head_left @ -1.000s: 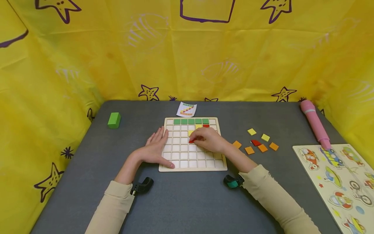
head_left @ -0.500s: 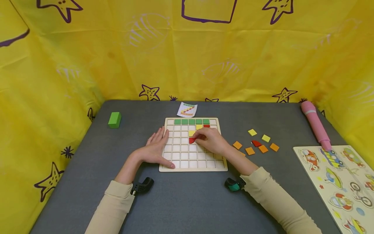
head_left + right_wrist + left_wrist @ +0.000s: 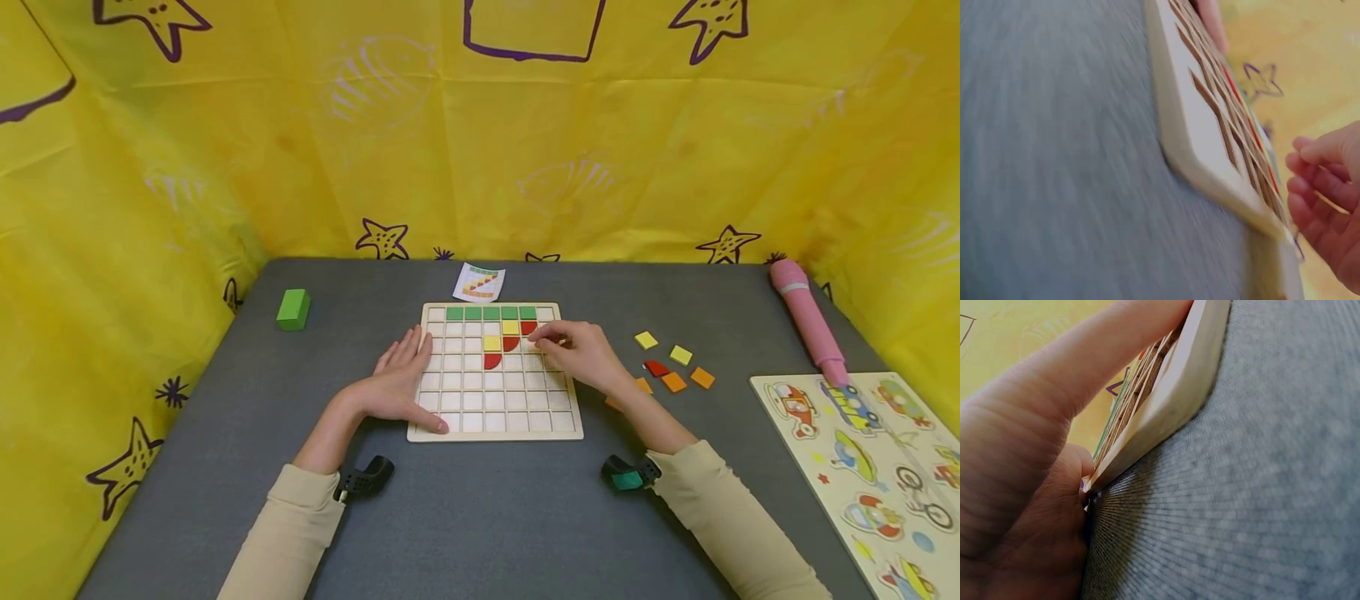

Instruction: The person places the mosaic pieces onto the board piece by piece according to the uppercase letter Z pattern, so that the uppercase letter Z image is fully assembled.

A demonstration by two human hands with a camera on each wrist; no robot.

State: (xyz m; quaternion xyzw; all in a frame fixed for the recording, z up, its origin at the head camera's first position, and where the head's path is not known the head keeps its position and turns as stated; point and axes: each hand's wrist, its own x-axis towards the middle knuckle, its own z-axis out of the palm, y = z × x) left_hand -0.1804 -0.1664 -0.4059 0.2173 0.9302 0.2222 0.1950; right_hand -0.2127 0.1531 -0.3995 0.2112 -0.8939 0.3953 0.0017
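A wooden grid board (image 3: 472, 400) lies flat, with a row of green square tiles (image 3: 491, 313) along its far side. Yellow squares (image 3: 492, 343) and red quarter-round tiles (image 3: 492, 362) step diagonally below them. My left hand (image 3: 393, 383) rests along the board's left edge, fingers spread, its thumb over the near-left corner; in the left wrist view the thumb (image 3: 1085, 356) lies across the rim. My right hand (image 3: 581, 354) hovers over the board's right side. Seen from the right wrist, that hand (image 3: 1329, 194) holds nothing, its fingers loosely bent.
Loose orange (image 3: 674, 382), yellow (image 3: 681, 355) and red (image 3: 656, 368) tiles lie right of the board. A pattern card (image 3: 478, 282) sits behind it. A green block (image 3: 293, 309) stands far left; a pink microphone (image 3: 810, 321) touches a picture puzzle (image 3: 832, 467) at right.
My right hand let go of the red quarter-round tile, which now lies in a grid cell. The hand then moved right, uncovering another red tile. The left hand stayed still.
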